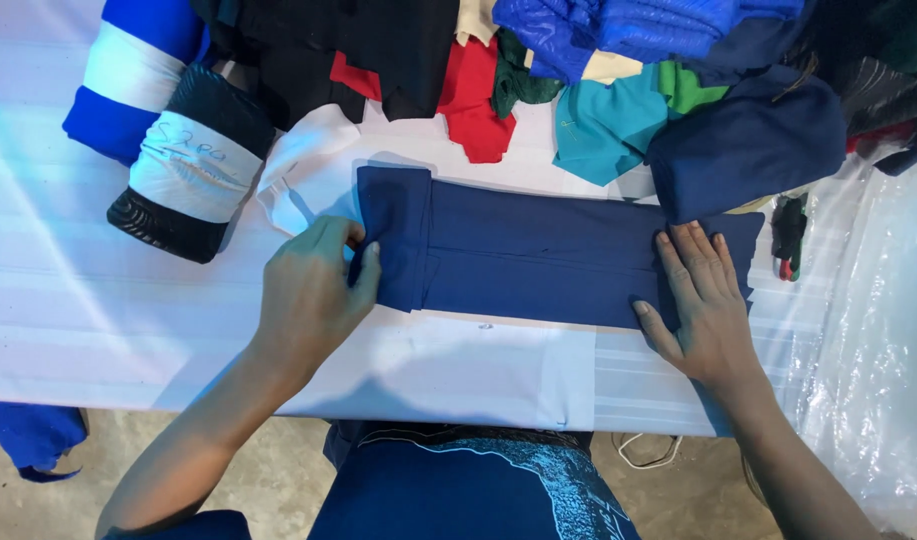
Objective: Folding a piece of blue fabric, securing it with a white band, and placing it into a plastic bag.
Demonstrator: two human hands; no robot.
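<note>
navy folded cloth [538, 255] lies flat in the middle of the tabletop [68, 300], as a long band that runs from left to right. our left hand [313, 290] has its grip clenched on the left end of this cloth: the fingers [333, 232] curl over the top of the turned-over flap and the thumb presses on it from the near side, so the fold is pinched between them. our right hand [703, 300] does not grasp anything; its grip is released, the palm and the straight fingers lie flat on the right end of the cloth and press it down, with the thumb pointing to the left along the near edge.

under the cloth we see a white sheet [458, 370] that covers the tabletop, and a white garment [308, 160] lies just beside the left end, partly under it. to the left, well apart from the hands, a black roll with a white band [193, 165] lies next to a blue and white roll [128, 70]. along the far edge there is a pile of clothes: a red piece [478, 95], a teal piece [603, 125], a bright blue piece [618, 25] and a dark navy bundle [748, 140] that touches the far right corner of the folded cloth. clear plastic film [868, 330] covers the right side of the tabletop.
</note>
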